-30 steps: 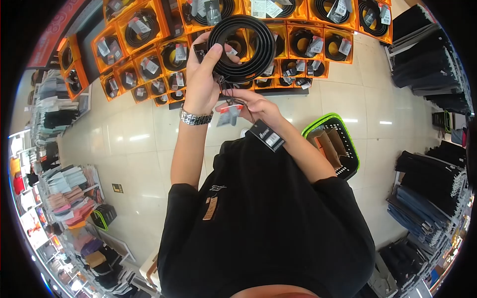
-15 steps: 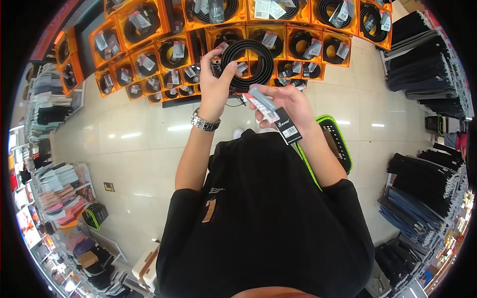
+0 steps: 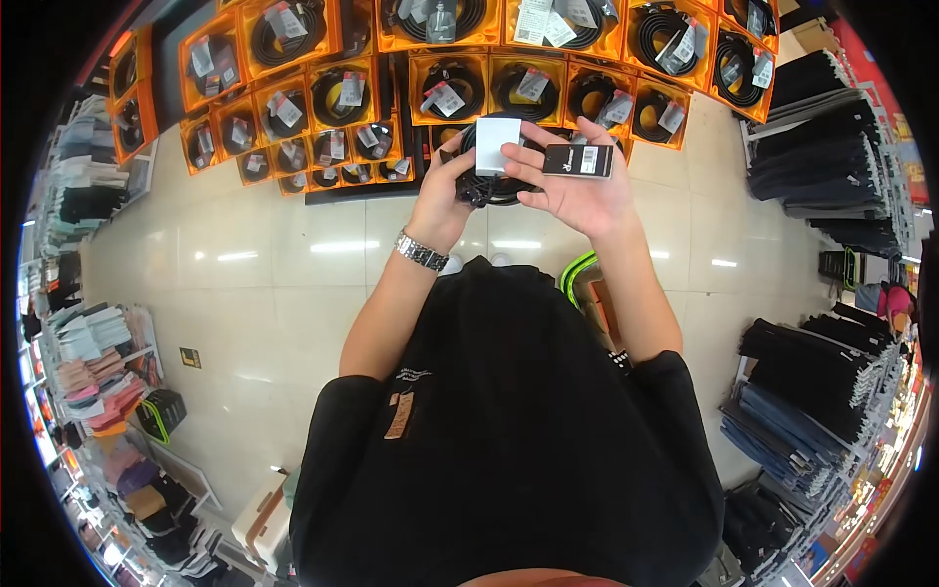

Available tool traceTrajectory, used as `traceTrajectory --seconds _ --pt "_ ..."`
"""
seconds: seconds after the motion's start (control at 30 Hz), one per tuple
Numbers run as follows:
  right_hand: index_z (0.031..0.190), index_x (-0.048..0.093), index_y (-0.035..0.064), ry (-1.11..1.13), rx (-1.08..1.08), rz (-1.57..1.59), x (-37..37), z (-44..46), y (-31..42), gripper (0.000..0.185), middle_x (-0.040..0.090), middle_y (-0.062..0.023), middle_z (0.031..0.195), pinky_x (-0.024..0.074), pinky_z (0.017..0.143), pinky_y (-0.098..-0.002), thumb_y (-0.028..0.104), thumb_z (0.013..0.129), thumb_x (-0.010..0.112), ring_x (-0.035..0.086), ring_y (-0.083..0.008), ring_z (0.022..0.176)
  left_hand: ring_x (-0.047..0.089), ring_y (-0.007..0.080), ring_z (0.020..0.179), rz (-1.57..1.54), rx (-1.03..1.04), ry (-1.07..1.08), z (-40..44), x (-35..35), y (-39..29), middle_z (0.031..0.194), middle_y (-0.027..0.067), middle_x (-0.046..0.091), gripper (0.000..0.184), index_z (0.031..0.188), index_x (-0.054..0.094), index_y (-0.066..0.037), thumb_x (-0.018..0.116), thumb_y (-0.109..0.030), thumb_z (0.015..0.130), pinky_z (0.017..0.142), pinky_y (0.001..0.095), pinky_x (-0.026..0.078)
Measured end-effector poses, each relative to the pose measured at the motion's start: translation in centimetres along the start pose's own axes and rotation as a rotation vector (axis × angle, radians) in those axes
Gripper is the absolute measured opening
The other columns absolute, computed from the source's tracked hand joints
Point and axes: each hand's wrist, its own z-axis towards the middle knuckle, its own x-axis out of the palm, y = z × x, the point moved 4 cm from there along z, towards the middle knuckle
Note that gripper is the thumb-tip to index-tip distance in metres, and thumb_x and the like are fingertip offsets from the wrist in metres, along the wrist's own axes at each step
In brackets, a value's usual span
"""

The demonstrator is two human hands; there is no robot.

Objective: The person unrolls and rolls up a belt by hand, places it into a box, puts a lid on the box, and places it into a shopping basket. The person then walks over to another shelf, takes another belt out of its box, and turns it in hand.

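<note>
My left hand (image 3: 445, 201), with a metal watch at the wrist, is closed round a coiled black belt (image 3: 504, 192) in front of the orange display boxes. A white tag (image 3: 499, 147) stands over the coil and hides much of it. My right hand (image 3: 587, 196) is at the coil's right side, palm up, with its fingers on the tags. Between those fingers lies a black tag with a white barcode label (image 3: 577, 160).
Orange boxes (image 3: 342, 95) of coiled belts fill the shelves ahead. A green-rimmed basket (image 3: 577, 274) stands on the floor behind my right forearm. Clothes racks (image 3: 812, 137) line the right side, and folded clothes (image 3: 96, 362) the left. Another basket (image 3: 161, 416) is at the lower left.
The belt coil has come lower and is now mostly behind the tags. My right hand has moved up beside it, turning the tags to face me. The view has shifted slightly.
</note>
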Motion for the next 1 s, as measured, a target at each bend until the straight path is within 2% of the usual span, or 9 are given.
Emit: traceTrajectory --seconds 0.13,0.17,0.27,0.3,0.33,0.4,0.53,0.7,1.0 --pt "0.141 0.030 -0.0009 -0.116 -0.049 -0.431 1.0 -0.3 0.6 0.076 0.043 -0.0406 0.129 0.0568 0.074 -0.0538 0.060 0.095 0.026 0.056 -0.0485 0.110 0.061 0.0190 0.101 0.029 0.028 -0.072 0.0 -0.8 0.2 0.114 0.0079 0.058 0.046 0.130 0.038 -0.012 0.060 -0.016 0.090 0.078 0.0355 0.051" --pt "0.142 0.027 0.0001 -0.214 -0.074 -0.558 1.0 -0.3 0.6 0.084 0.045 -0.0440 0.123 0.0590 0.065 -0.0503 0.068 0.093 0.020 0.062 -0.0490 0.097 0.061 0.0186 0.100 0.040 0.034 -0.068 -0.2 -0.8 0.3 0.113 0.0076 0.058 0.047 0.130 0.038 -0.012 0.061 -0.017 0.089 0.077 0.0350 0.050" --pt "0.143 0.026 0.0014 -0.118 0.011 -0.506 -0.2 0.4 1.6 0.087 0.048 -0.0438 0.118 0.0600 0.061 -0.0461 0.071 0.091 0.019 0.066 -0.0460 0.085 0.061 0.0175 0.097 0.102 0.042 -0.145 -0.6 -0.7 0.9 0.111 0.0069 0.058 0.048 0.130 0.037 -0.012 0.062 -0.018 0.089 0.076 0.0336 0.049" --pt "0.142 0.029 0.0024 -0.264 0.010 -0.652 0.5 0.6 1.5 0.090 0.060 -0.0365 0.103 0.0589 0.053 -0.0346 0.074 0.089 0.017 0.069 -0.0345 0.068 0.061 0.0164 0.094 0.131 0.049 -0.143 -0.6 -0.8 1.2 0.110 0.0065 0.058 0.049 0.129 0.037 -0.012 0.063 -0.019 0.088 0.072 0.0315 0.048" --pt "0.142 0.029 0.0024 -0.266 0.011 -0.650 0.8 0.8 1.4 0.090 0.060 -0.0365 0.103 0.0589 0.053 -0.0346 0.074 0.089 0.017 0.069 -0.0345 0.068 0.061 0.0164 0.094 0.130 0.047 -0.145 -0.6 -1.0 1.5 0.110 0.0065 0.058 0.049 0.129 0.037 -0.012 0.063 -0.019 0.088 0.072 0.0315 0.048" --pt "0.142 0.032 0.0027 -0.541 -0.034 -1.240 0.5 0.6 2.4 0.088 0.067 -0.0239 0.085 0.0535 0.048 -0.0250 0.073 0.090 0.016 0.066 -0.0212 0.057 0.061 0.0151 0.091 0.145 0.051 -0.164 -0.7 -1.1 2.0 0.110 0.0060 0.058 0.049 0.129 0.038 -0.012 0.063 -0.019 0.088 0.069 0.0305 0.046" --pt "0.132 0.049 0.0025 -0.612 0.004 -1.498 0.6 0.8 2.8 0.080 0.066 -0.0117 0.071 0.0387 0.041 -0.0200 0.065 0.095 0.016 0.053 -0.0117 0.045 0.062 0.0169 0.093 0.102 0.010 -0.172 -1.1 -0.7 2.2 0.107 0.0066 0.061 0.039 0.127 0.042 -0.011 0.057 -0.013 0.092 0.074 0.0320 0.049" --pt "0.114 0.062 0.0006 -0.542 -0.176 -1.721 0.1 0.4 2.6 0.035 0.043 0.0049 0.059 0.0319 0.050 -0.0205 0.027 0.092 0.062 0.039 -0.0036 0.055 0.062 0.0170 0.095 0.118 0.026 -0.182 -1.2 -0.9 2.0 0.109 0.0073 0.060 0.039 0.127 0.042 -0.010 0.056 -0.012 0.091 0.075 0.0318 0.049" --pt "0.107 0.066 0.0031 -0.401 -0.374 -2.003 0.7 0.1 2.9 0.030 0.049 0.0010 0.077 0.0365 0.056 -0.0236 0.017 0.082 0.073 0.042 -0.0062 0.063 0.062 0.0148 0.092 0.169 0.051 -0.106 -1.7 -0.4 1.1 0.110 0.0076 0.058 0.041 0.125 0.044 -0.009 0.061 -0.012 0.088 0.075 0.0292 0.050"
